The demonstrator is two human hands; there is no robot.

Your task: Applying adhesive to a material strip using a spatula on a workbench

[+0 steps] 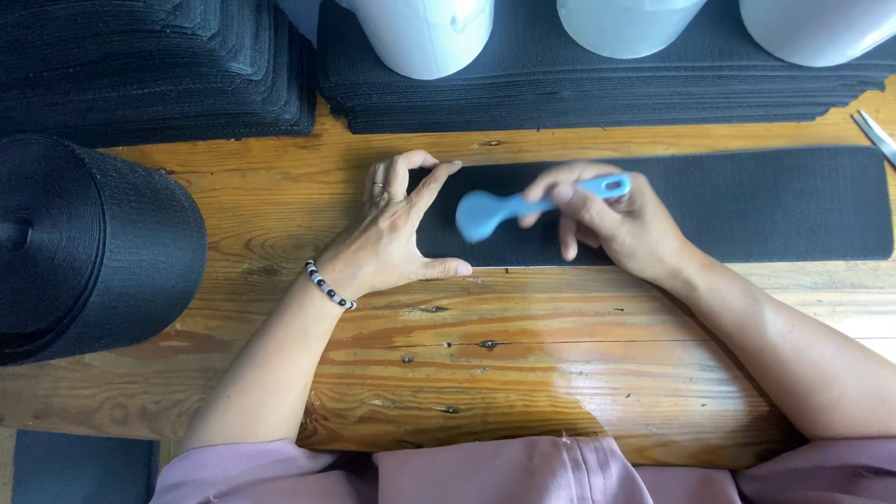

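A long black fabric strip [765, 201] lies flat across the wooden table [523, 345]. My left hand [397, 233] rests spread at the strip's left end, thumb and forefinger framing its short edge; a beaded bracelet is on that wrist. My right hand [616, 224] is closed on a blue plastic spatula-like tool [504, 210], held over the strip just right of the left hand. The tool's broad end points left and is motion-blurred.
A big roll of black webbing [89, 247] stands at the left. Stacks of cut black strips [597, 89] fill the back, with white cylinders [429, 33] on them. Metal scissors' tip [875, 135] shows at the right edge.
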